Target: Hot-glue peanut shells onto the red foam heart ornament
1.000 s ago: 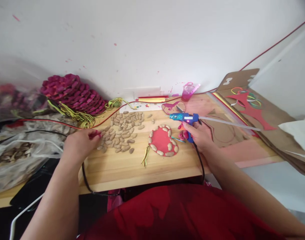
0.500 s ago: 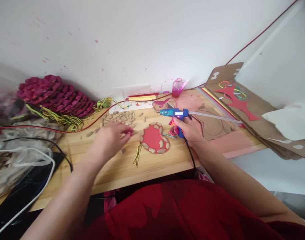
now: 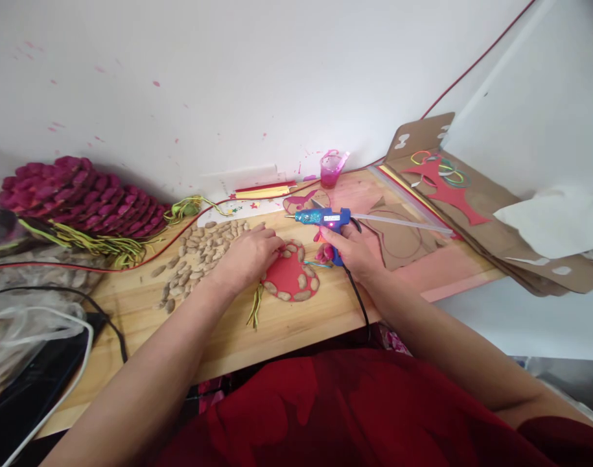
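Observation:
A red heart-like piece (image 3: 287, 272) edged with peanuts lies on the wooden table, a yellow-green tassel (image 3: 256, 306) at its lower left. My left hand (image 3: 254, 256) is on its upper left edge, fingers pressed together and pointing down; what they hold, if anything, is hidden. My right hand (image 3: 347, 250) grips a blue glue gun (image 3: 332, 221) by its handle, nozzle pointing left above the piece's upper side. A clear glue stick (image 3: 403, 223) runs out of its back. Loose peanuts (image 3: 203, 250) are spread left of the piece.
Stacked magenta peanut-covered pieces (image 3: 82, 194) lean at the back left, above plastic bags (image 3: 34, 324). A cup of pink liquid (image 3: 332, 170) stands by the wall. Cardboard (image 3: 406, 240) and red cutouts (image 3: 449, 194) lie right. A red cable (image 3: 172, 241) crosses the table.
My left hand has moved right, from beside the red piece onto its upper left edge, uncovering more loose peanuts. The view has shifted slightly; my right hand still holds the glue gun.

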A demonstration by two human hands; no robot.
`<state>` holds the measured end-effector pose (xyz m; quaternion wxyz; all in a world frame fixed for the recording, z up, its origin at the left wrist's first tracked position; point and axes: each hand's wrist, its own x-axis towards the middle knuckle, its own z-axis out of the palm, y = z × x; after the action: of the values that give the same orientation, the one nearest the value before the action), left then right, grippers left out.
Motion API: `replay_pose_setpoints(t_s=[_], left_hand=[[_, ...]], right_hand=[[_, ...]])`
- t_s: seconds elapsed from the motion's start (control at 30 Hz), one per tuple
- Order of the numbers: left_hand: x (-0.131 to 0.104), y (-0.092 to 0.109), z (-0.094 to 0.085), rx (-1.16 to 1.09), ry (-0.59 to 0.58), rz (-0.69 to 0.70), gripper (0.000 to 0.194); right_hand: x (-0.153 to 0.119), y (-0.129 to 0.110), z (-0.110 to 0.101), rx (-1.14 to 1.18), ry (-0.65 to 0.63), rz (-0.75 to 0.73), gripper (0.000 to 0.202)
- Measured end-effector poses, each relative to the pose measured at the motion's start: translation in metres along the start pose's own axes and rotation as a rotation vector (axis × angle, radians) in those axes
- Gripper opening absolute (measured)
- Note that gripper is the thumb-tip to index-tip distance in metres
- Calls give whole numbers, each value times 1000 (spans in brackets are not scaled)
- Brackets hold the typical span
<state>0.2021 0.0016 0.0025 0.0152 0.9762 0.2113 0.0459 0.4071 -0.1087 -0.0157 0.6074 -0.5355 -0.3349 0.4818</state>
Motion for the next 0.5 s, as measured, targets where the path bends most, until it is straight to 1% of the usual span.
replay_pose_setpoints(t_s=[0.1, 0.23, 0.3, 0.37, 0.5], left_hand=[[-4, -2, -1, -29, 35, 8, 23], [-10, -9, -2, -72, 147, -58, 24], [-11, -11, -1, -85, 180, -66, 23], [-10, -11, 2, -99, 175, -53, 22], [-5, -4, 6, -111, 129, -53, 19]], right_hand=[[1, 1, 0, -3, 0, 6, 47], [2, 2, -1, -5, 8, 15, 47], [3, 3, -1, -9, 9, 17, 46], [2, 2, -1, -7, 8, 20, 46], [2, 2, -1, -5, 9, 24, 46]])
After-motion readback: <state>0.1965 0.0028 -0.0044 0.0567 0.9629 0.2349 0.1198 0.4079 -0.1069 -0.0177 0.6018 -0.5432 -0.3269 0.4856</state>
